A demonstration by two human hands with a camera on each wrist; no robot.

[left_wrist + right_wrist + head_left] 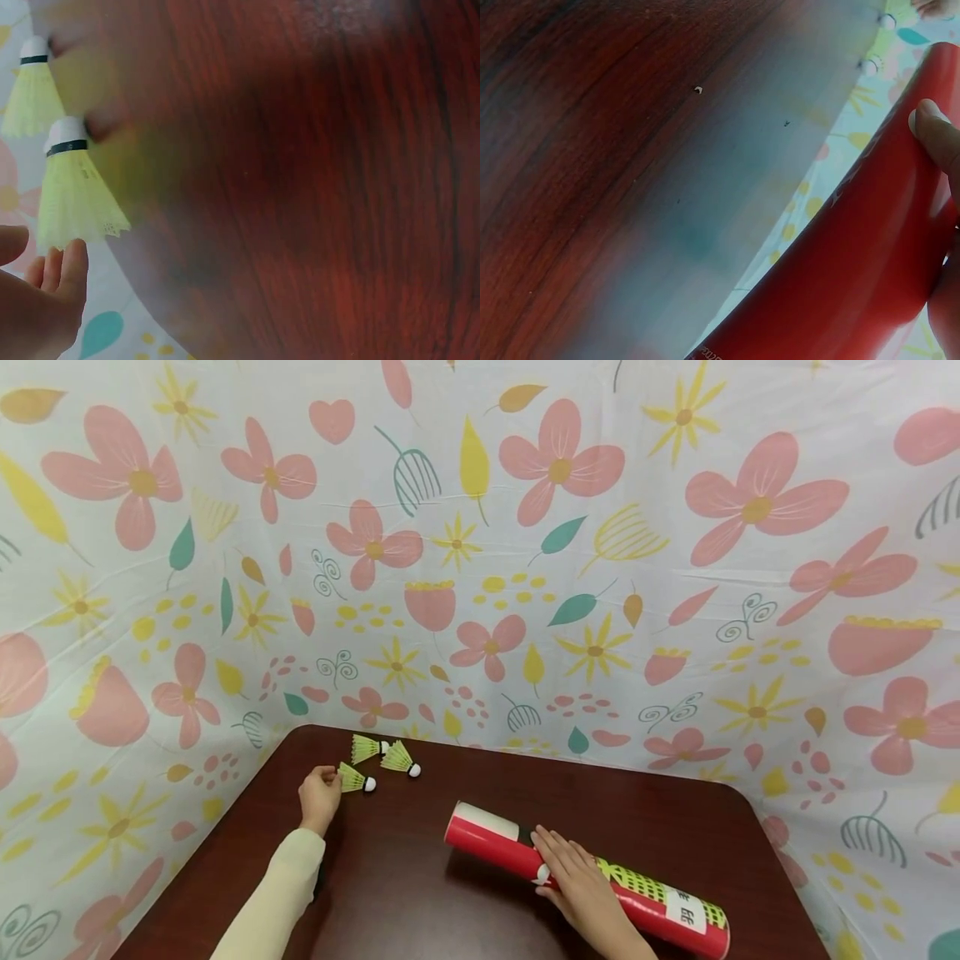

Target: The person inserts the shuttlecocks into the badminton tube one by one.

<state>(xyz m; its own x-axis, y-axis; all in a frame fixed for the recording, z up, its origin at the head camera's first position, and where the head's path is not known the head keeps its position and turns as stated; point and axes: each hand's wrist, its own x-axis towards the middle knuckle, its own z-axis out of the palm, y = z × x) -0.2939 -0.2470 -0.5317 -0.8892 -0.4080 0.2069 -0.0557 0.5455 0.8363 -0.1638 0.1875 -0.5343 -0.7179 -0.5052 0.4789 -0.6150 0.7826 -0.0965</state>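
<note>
Near the far left corner of the table (397, 877), a yellow shuttlecock (352, 778) is lying on its side, its white head pointing towards the right edge. Between it and the far edge, a second shuttlecock (366, 748) and a third shuttlecock (399, 758) are lying close together. The left hand (320, 797) is reaching to the nearest one's skirt, its fingers bending loosely and its thumb standing apart from them; whether the fingertips are touching the rim, I cannot tell. A pale sleeve (270, 885) is covering that arm. Towards the right edge, a red tube (502, 852) with white and yellow-green panels is slanting from mid-table down to the near right. The right hand (581, 893) is holding it around the middle, fingers spreading over the top and thumb pressing its side. Beyond the far edge, a flower-printed cloth (487, 527) is hanging.
</note>
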